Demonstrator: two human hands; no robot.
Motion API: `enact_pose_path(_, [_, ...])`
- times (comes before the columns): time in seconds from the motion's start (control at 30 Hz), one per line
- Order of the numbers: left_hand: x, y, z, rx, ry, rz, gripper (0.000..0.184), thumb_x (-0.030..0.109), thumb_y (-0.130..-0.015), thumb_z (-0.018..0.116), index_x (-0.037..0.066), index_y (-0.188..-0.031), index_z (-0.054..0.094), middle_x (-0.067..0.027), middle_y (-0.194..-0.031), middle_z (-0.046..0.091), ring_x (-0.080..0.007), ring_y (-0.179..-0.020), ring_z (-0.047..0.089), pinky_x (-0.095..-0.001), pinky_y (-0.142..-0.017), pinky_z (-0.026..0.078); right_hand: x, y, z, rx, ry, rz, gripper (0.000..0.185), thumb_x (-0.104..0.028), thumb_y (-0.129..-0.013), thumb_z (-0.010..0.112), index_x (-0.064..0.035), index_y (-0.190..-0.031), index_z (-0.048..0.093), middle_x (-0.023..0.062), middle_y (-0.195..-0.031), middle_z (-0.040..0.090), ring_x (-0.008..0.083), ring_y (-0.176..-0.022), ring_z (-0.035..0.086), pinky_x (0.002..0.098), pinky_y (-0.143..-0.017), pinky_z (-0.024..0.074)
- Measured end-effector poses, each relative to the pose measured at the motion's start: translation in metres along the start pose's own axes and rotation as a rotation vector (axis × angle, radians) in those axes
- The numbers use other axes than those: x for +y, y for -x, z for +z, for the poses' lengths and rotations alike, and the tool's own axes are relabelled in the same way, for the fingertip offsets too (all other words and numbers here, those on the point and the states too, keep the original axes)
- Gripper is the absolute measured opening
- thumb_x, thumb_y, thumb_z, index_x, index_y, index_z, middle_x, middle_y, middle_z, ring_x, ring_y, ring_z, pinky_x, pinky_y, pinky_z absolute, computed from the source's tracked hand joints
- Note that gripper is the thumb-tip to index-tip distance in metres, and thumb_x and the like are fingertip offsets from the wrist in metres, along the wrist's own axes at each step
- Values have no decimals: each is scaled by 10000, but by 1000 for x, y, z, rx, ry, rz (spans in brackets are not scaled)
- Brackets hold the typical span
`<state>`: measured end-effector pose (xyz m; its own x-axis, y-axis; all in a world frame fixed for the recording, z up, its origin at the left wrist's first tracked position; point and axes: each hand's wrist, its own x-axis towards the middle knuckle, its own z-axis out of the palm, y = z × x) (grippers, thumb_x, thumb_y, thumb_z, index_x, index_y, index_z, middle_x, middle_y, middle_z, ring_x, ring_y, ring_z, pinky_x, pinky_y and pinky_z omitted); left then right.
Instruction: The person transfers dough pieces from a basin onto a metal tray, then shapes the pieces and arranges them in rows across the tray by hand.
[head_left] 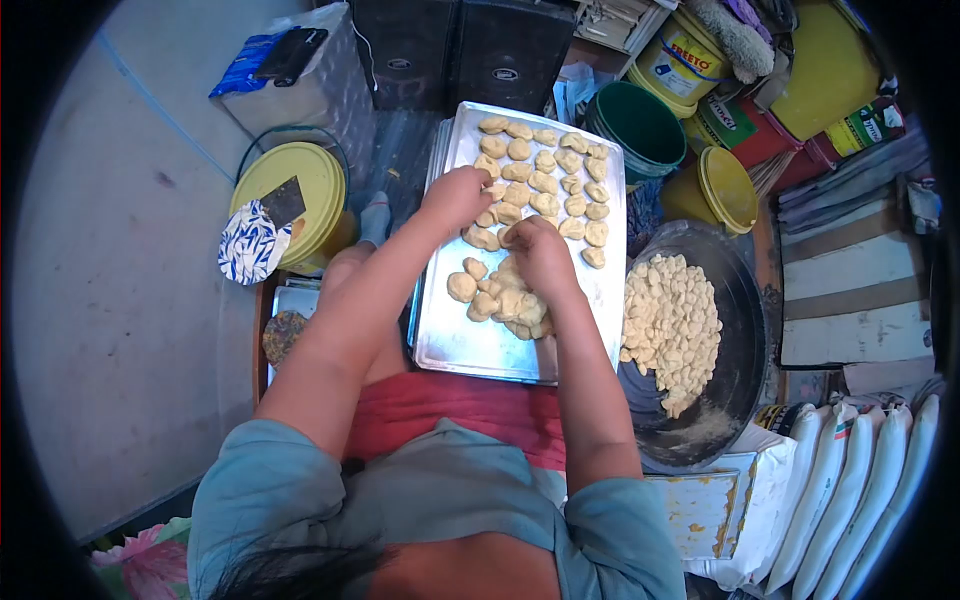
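On a yellow plastic bucket (pixel 680 66) at the upper right we can read "FREETO". Green labels (pixel 727 120) on the red containers beside it carry white lettering turned sideways, which we cannot make out; the badges on two black speakers (pixel 514 58) are too small to read.

We have the shiny rectangular metal tray (pixel 590 325) before us, over our lap. Flattened pale yellow dough pieces (pixel 543 183) lie on it in uneven rows, with a heap of rounder dough lumps (pixel 512 303) nearer our body. Our left hand (pixel 461 199) is bent down over pieces by the tray's left side, its fingertips partly hidden, so we cannot tell whether they pinch one. Our right hand (pixel 541 259) curls down between the rows and the heap; its back covers whatever its fingers touch, and we cannot tell its grip.

To the right, the wide black round basin (pixel 742 345) holds many small dough bits (pixel 676 318); the tray and our right forearm adjoin its left side in view. Dark lens edges cut off the outer corners.
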<state>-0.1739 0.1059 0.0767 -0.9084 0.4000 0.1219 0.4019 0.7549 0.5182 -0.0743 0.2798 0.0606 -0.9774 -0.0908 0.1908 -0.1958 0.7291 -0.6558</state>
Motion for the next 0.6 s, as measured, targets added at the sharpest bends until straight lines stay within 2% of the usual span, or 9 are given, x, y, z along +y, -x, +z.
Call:
enact_pose_path(0.03, [-3,-6,-1,-19,12,-3,252,172,-852,621,49,-1055,707,-164,-1039,658,-356,-959,641,-423,-867,513,-1,4,-1,-5,-28,60,167,6,-781,657,-47,-936,688,150,-959,662,331,-921,648,412,-801,518])
enact_pose_path(0.17, [-21,-16,7,33,28,79,241,131,-841,594,56,-1032,720,-172,-1028,659,-365,-936,646,-430,-863,516,4,8,7,141,72,23,184,11,-805,642,-41,-978,677,160,-966,657,325,-893,659,386,-780,520])
enact_pose_path(0.2, [-19,-13,7,68,41,65,244,128,-833,606,53,-1042,705,-145,-1044,649,-370,-974,629,-439,-873,509,3,8,7,125,59,29,184,7,-811,642,-39,-985,675,161,-972,658,323,-885,662,383,-772,521])
enact_pose_path(0.3, [-10,9,7,299,-1,213,213,110,-814,618,88,-1012,694,-120,-1041,618,-343,-1003,603,-465,-869,492,2,10,2,169,-2,43,171,-39,-814,674,-20,-984,672,155,-958,663,305,-844,667,366,-745,523])
enact_pose_path(0.33, [-4,20,3,226,-8,287,193,120,-813,626,91,-993,689,-108,-1031,610,-329,-1008,594,-460,-868,480,0,10,-3,201,-27,48,174,-60,-813,690,-12,-979,671,151,-948,665,297,-827,667,359,-734,524])
enact_pose_path(0.4, [5,44,-1,65,-19,428,155,139,-811,642,97,-956,678,-82,-1011,594,-301,-1017,576,-450,-866,456,-5,14,-20,60,-55,170,213,-134,-789,721,-21,-966,683,172,-906,667,328,-854,660,394,-753,525])
enact_pose_path(0.47, [3,57,4,0,-96,362,153,164,-810,658,96,-946,676,-76,-1011,587,-276,-1027,569,-428,-868,434,9,19,-22,-182,-123,342,332,-260,-749,779,-22,-970,708,171,-888,689,331,-868,666,396,-778,529])
enact_pose_path(0.57, [4,60,9,-4,-188,312,177,204,-809,679,94,-948,673,-60,-1031,588,-264,-1026,566,-425,-872,417,21,25,-18,-222,-88,209,341,-255,-757,764,-20,-998,709,170,-894,695,332,-844,674,394,-772,535])
enact_pose_path(0.6, [6,62,9,-6,-223,301,188,202,-814,677,98,-970,677,-52,-1047,589,-267,-1021,565,-427,-876,417,25,27,-22,-203,-47,105,312,-224,-768,750,-13,-992,703,171,-875,692,305,-785,671,368,-734,532])
